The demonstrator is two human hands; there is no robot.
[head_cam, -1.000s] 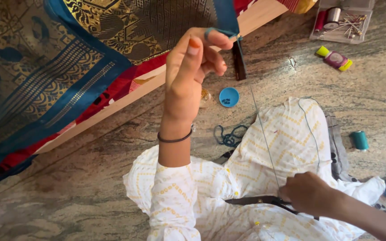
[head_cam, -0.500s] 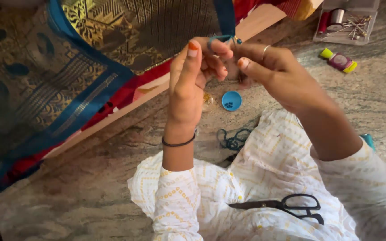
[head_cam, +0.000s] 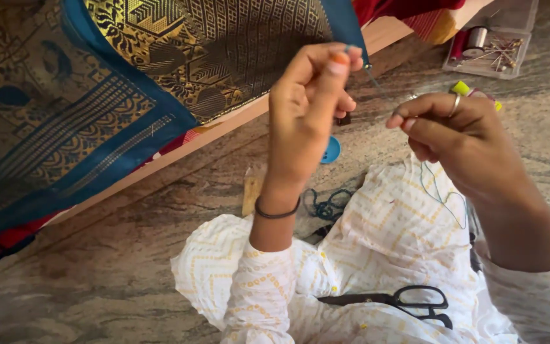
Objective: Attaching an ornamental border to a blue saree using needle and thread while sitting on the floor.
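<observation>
Blue thread (head_cam: 377, 81), taut between both hands beside the blue cloth edge (head_cam: 345, 25): left hand (head_cam: 307, 121) pinches cloth steady; right hand (head_cam: 453, 137) pinches thread; scissors (head_cam: 396, 299) below on lap.

Glossy woven cloth (head_cam: 211, 51) — polished stone floor (head_cam: 97, 280)

Black scissors (head_cam: 397, 299) on white-clad lap. Blue round lid (head_cam: 331, 150) on stone floor (head_cam: 97, 267). Clear plastic box (head_cam: 488, 44) holding spools, pins.
</observation>
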